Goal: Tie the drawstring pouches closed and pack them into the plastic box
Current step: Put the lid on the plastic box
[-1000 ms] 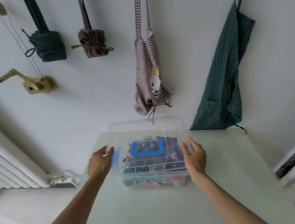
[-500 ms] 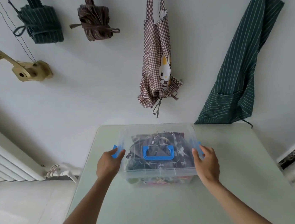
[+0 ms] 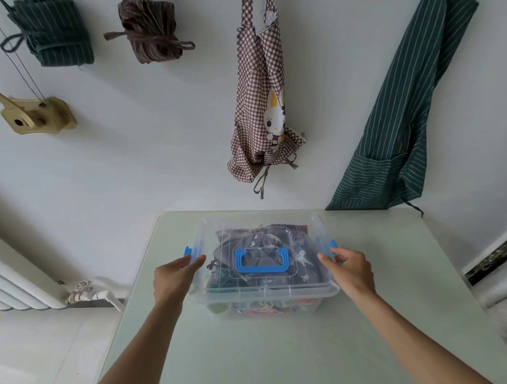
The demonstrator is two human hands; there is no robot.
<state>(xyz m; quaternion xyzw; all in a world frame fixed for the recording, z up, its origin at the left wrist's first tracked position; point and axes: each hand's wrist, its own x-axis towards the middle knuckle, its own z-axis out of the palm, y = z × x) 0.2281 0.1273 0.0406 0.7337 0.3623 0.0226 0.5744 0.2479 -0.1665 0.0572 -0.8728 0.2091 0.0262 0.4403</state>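
The left hand (image 3: 173, 273) is laid against the left end of the box (image 3: 268, 298), fingers curled at the blue left latch (image 3: 188, 251). The right hand (image 3: 348, 263) is pinched on the right latch (image 3: 332, 245). The lid (image 3: 309, 292) is seated on the box, which stands on the counter (image 3: 298, 361) near the wall. Pouches (image 3: 262, 245) are seen packed inside, up to the lid. A risk is judged here: if one latch is snapped before the other, the lid may be tilted; a stray cord may be trapped under the rim, and the box may be pushed askew.
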